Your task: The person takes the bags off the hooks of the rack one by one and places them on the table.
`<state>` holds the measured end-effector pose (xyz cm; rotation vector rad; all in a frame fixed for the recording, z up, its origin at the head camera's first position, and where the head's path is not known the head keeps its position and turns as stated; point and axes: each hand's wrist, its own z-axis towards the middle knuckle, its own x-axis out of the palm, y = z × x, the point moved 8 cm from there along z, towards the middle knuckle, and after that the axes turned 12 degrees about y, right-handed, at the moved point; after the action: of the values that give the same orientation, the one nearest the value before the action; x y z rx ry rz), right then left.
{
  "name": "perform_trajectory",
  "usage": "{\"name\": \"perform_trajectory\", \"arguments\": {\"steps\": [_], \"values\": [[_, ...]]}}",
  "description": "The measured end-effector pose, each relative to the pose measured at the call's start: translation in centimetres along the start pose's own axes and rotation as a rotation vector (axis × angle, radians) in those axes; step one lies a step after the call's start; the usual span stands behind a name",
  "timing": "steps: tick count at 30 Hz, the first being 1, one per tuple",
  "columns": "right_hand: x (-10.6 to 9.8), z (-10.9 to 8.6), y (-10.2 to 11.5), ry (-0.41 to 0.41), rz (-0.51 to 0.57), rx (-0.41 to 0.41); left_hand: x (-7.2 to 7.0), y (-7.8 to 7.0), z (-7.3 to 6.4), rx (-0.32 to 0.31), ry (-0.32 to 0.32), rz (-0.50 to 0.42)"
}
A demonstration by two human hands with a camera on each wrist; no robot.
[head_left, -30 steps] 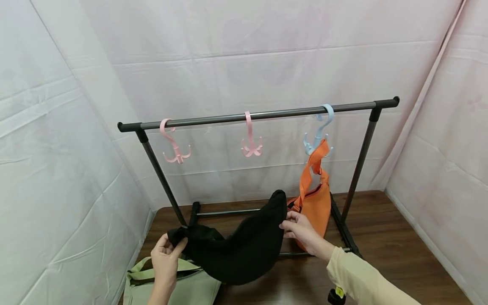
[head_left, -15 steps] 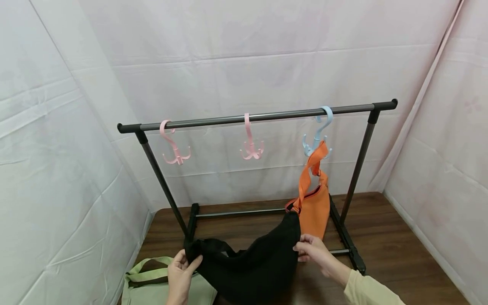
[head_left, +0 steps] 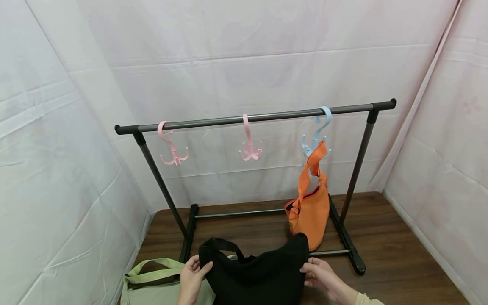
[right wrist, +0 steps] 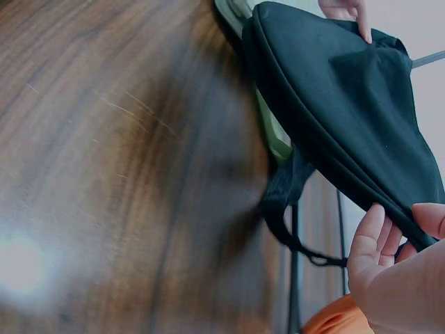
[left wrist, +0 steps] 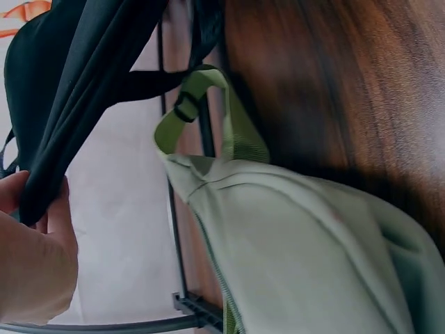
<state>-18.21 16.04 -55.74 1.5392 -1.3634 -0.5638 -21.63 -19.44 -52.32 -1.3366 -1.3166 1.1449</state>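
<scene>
A black shoulder bag is held up between both hands, low in the head view. My left hand pinches its left upper corner between thumb and fingers. On the other side my right hand grips the bag's right edge, thumb toward me. In the right wrist view the black strap dangles below the bag near the wooden table. The bag's lower part is cut off by the head view's bottom edge. Beside my left hand lies a pale green bag with a green strap.
A dark metal rack stands on the wooden table. From its bar hang a left pink hook, a middle pink hook and a blue hook. An orange bag hangs from the blue one. White cloth walls surround the table.
Both hands have moved right and down toward me with the black bag. The bag has gone from tilted to nearly level, and its strap now shows at the top left.
</scene>
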Motion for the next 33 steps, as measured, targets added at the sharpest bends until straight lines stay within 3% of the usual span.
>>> {"name": "perform_trajectory", "arguments": {"steps": [11, 15, 19, 26, 33], "values": [[-0.8, 0.6, -3.9, -0.105, 0.108, 0.088, 0.7, 2.4, 2.1, -0.082, -0.03, 0.108], [-1.4, 0.9, -4.8, -0.176, 0.109, 0.107, 1.0, 3.0, 2.7, -0.094, -0.046, 0.161], [-1.7, 1.1, -5.7, -0.19, 0.115, 0.119, 1.2, 3.4, 3.0, -0.104, -0.082, 0.227], [-2.5, 1.9, -7.0, -0.243, 0.09, 0.172, 1.0, 4.3, 3.2, -0.135, -0.141, 0.428], [-2.9, 2.3, -7.6, -0.296, 0.038, 0.19, 1.0, 5.0, 3.5, -0.144, -0.154, 0.5]]}}
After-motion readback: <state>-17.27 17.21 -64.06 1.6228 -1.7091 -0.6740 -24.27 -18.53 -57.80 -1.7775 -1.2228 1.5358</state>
